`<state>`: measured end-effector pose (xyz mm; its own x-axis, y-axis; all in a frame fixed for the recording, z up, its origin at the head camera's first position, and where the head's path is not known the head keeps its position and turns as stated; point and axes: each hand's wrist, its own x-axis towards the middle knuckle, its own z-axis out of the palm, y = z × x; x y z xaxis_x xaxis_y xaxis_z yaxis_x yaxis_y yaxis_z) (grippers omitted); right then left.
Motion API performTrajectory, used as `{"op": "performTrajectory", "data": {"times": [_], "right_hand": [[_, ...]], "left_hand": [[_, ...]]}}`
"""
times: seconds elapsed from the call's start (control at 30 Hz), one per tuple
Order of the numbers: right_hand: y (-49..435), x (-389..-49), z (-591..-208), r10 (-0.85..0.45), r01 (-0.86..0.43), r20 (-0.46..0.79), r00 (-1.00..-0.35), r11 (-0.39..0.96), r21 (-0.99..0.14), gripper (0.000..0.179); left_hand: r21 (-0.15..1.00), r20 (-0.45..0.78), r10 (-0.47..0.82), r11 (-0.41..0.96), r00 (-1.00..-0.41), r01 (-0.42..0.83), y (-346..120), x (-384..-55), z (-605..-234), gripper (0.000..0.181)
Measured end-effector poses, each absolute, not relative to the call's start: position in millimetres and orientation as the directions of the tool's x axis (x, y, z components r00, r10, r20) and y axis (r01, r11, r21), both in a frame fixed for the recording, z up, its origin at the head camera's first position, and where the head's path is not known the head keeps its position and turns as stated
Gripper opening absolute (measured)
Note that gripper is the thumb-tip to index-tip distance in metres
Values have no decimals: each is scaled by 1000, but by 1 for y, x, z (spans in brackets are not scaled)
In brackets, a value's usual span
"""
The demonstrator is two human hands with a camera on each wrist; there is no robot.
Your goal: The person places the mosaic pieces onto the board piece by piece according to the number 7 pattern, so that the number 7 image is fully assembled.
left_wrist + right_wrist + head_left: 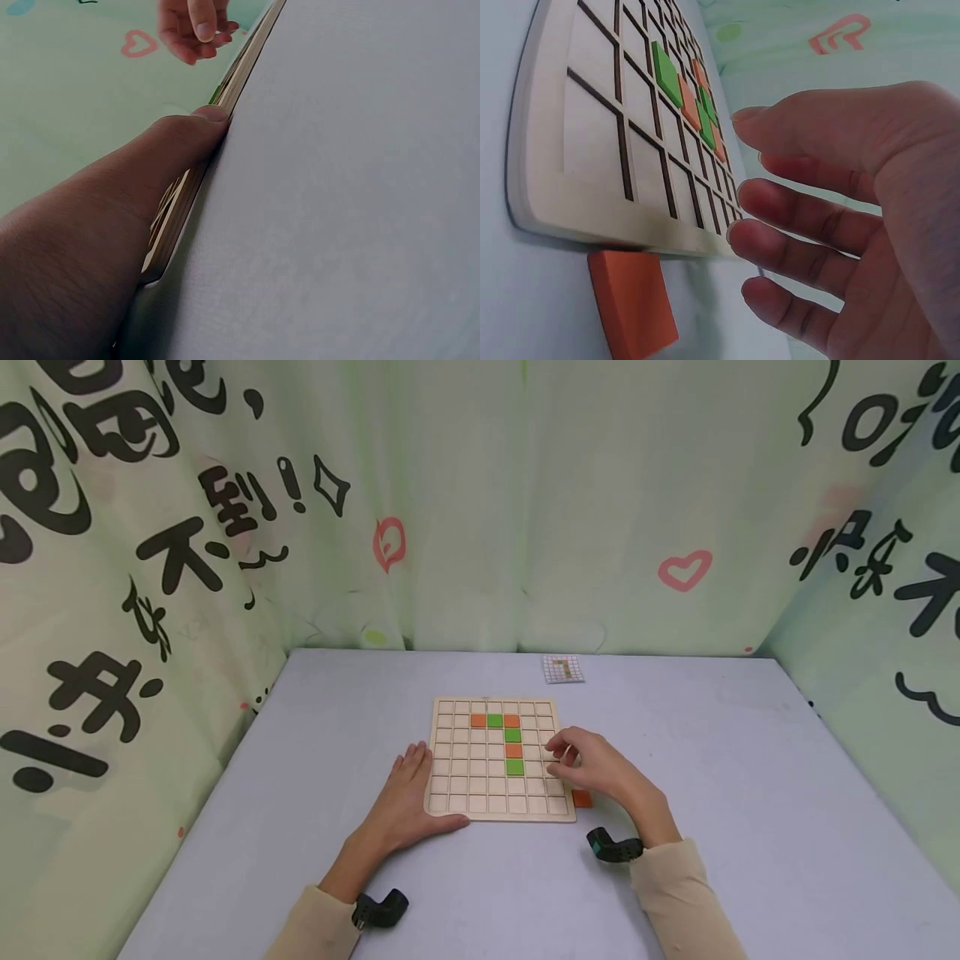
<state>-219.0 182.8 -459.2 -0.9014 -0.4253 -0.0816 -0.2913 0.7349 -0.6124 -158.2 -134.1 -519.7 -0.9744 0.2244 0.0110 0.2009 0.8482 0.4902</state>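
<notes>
A pale wooden grid board (487, 785) lies on the table. Orange and green square tiles fill part of its grid: a short row near the back, including an orange tile (477, 720), and a column running toward the front that ends in a green tile (514, 767). My left hand (405, 797) rests at the board's left front corner, fingers straight along the side and thumb against the front edge. Over the right side of the board hovers my right hand (592, 762), its fingers loosely bent with nothing between them. Beside the board's right front corner lies a loose orange tile (634, 304).
A small card (562, 669) printed with a grid and a similar coloured pattern lies behind the board. The white table (712, 735) is bordered at the back and sides by a pale green curtain (465, 527) with writing and drawings.
</notes>
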Motion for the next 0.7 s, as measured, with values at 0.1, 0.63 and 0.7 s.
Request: {"op": "performTrajectory", "data": {"times": [0.1, 0.63, 0.7], "right_hand": [[187, -217, -461, -430, -300, -78, -899, 738, -605, 30], [207, -206, -471, -437, -308, -75, -897, 736, -603, 34], [208, -205, -471, -427, -295, -82, -901, 739, -606, 33]], "left_hand": [[491, 12, 224, 848, -975, 201, -134, -158, -521, 121], [491, 6, 228, 847, -974, 202, -133, -158, -520, 122], [492, 6, 228, 847, -974, 201, -133, -159, -519, 122]]}}
